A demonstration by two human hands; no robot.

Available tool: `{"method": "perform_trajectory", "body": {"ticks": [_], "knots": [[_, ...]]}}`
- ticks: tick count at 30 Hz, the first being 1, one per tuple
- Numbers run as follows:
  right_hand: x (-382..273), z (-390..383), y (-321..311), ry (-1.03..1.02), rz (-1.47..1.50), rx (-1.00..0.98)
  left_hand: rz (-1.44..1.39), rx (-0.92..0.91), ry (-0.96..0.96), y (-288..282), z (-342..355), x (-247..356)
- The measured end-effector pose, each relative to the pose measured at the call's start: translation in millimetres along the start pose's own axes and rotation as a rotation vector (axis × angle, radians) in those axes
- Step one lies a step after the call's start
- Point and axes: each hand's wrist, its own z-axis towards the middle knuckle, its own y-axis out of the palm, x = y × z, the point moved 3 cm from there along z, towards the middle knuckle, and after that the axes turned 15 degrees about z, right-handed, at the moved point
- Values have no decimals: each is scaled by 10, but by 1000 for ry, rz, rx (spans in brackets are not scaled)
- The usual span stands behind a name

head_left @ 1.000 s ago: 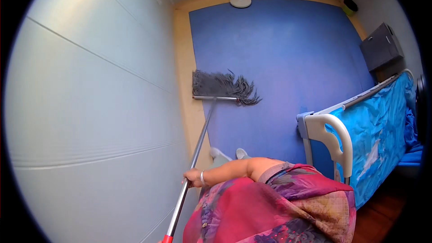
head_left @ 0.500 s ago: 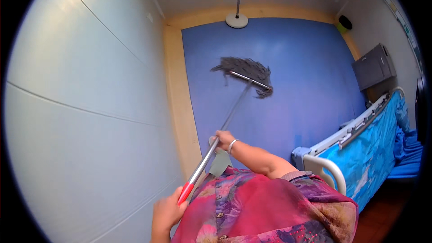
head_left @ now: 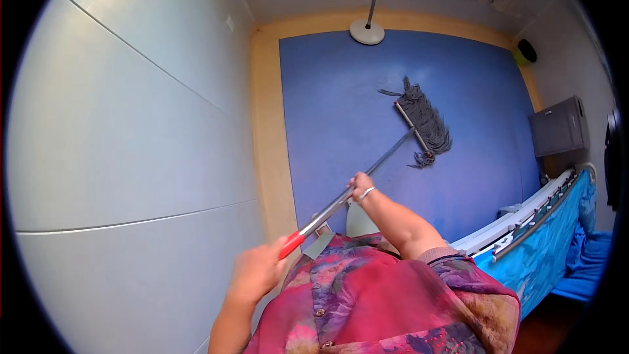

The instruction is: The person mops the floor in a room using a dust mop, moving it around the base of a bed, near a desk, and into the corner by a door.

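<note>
My left hand [head_left: 261,267], slightly blurred, grips the red handle end [head_left: 291,244] of a metal mop pole [head_left: 327,210] at lower centre. Higher up the pole, my right hand [head_left: 359,186], with a silver bracelet at the wrist, is wrapped round the metal shaft. The pole runs up and to the right to a grey string mop head [head_left: 424,118], which lies on the blue floor [head_left: 334,92] right of centre, its metal frame angled diagonally. My flowered red clothing fills the lower middle of the view.
A pale panelled wall [head_left: 131,144] runs along the left, beside a cream floor border [head_left: 265,131]. A pole stand's round base [head_left: 367,31] is at the back. Right are a bed rail with blue sheet [head_left: 537,249], a grey cabinet [head_left: 557,124] and a bin [head_left: 524,52].
The mop head has swept rightward from the left border to right of centre and turned diagonal. My hands and the pole have moved right, and my left hand has come up into view.
</note>
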Motion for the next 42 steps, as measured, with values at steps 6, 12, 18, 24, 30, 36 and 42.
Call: {"method": "perform_trajectory", "body": {"ticks": [6,12,18,24,30,36,42], "knots": [[1747,-1341,-43,162,-527,-146,-33,119,-350,465,-1778,-820],[2993,-2237,-526,453,-789,-352,-276,-49,-570,774,-3304,-870],[3586,-2540,-798,442,-1018,-401,-434,-99,-760,1119,-3823,-690],[3973,-2303,-925,329,-1129,-503,-486,6,-767,1671,-3999,-796],[4060,-2603,-547,423,-1093,-707,-482,99,-803,2118,-3749,-1342],[4127,-2483,-506,330,-1100,-596,-371,211,-702,1867,-2754,-2237],[3546,-2406,153,169,-879,-567,-323,196,-561,925,-1890,-2565]]}}
